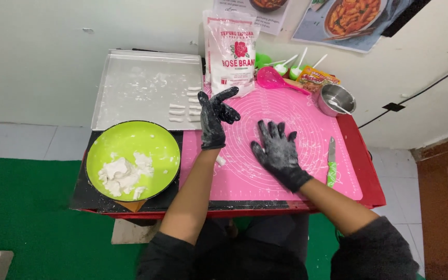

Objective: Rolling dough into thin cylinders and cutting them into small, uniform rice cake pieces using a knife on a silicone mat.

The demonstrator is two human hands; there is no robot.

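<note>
- A pink silicone pastry mat [286,181], dusted with flour, is spread over the red table [372,176].
- A rectangular metal baking tray [130,85] with short white dough sticks [177,109] is set behind a round lime-green bowl [130,137] of white dough lumps [123,175].
- A white flour bag [232,49] is stood against the wall.
- The right hand [278,153], black-gloved, is laid flat on the mat, fingers spread, nothing held.
- The left hand [214,116], black-gloved, is raised at the mat's left edge near the sticks, fingers loosely apart, empty.
- A green-handled knife [331,163] is laid to the right.
</note>
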